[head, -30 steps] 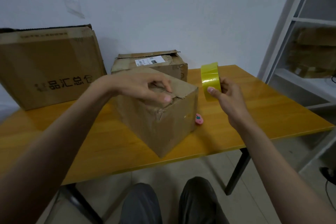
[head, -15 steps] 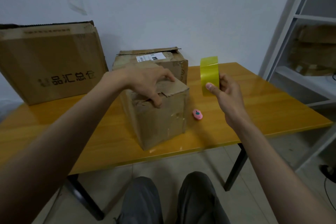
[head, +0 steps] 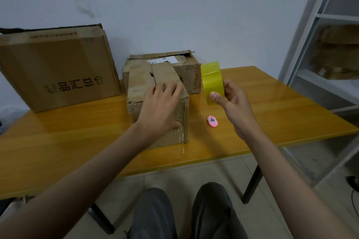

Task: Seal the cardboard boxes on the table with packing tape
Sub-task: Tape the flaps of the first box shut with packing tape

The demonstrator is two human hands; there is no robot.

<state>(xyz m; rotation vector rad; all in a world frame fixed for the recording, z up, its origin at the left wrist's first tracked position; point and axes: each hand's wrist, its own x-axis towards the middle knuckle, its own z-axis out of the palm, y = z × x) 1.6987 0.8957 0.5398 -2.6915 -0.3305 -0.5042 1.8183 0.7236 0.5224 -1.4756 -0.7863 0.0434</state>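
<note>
Our left hand point(head: 162, 110) lay flat with fingers spread on the near cardboard box point(head: 158, 106), which stood mid-table point(head: 272, 122), while our right hand point(head: 231, 99) gripped the yellow tape roll point(head: 211, 81) just beside it, above a pink cutter point(head: 212, 121).

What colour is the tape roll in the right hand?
Translucent yellow-green tape roll, seen in the head view.
</note>
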